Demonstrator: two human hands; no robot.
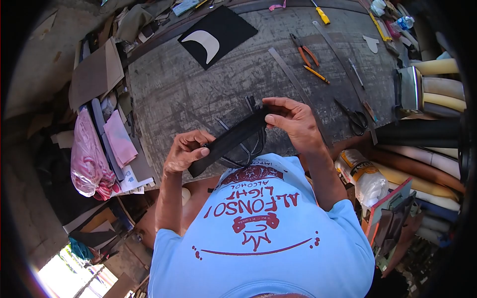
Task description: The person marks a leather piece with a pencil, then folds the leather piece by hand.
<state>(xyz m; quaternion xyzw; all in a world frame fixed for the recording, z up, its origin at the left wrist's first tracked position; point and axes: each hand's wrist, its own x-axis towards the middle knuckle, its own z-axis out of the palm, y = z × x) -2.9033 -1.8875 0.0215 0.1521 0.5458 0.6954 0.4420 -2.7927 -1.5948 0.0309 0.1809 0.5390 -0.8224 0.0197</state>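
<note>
Black, pliable-looking strip [229, 139], material uncertain (leather or cloth), sits just in front of the shirt [258, 208], above the near edge of the worktable [169, 94]. Left hand [183, 151]: closed on the lower end, thumb on the near face, fingers curled behind. Right hand [299, 122]: pinching the upper end between thumb and forefinger; remaining fingers partly hidden. Strip runs slantwise between the two grips and looks fairly straight. A dark looped band [262, 141] shows beyond and below it; whether it is joined to the strip cannot be told. Handling, as judged: equal light pull from both ends should keep the face flat for inspection; a harder pull on one side would probably skew or stretch it. Pinches are best kept close to the edges so the long borders stay visible, both wrists turning together to avoid a twist. Loop should hang free of the fingers, since a snag could distort the piece. Scissors [357, 119], pliers [307, 54] and pencil [316, 74] lie apart, beyond the right hand's side; keeping the loop away from the scissors seems prudent.
</note>
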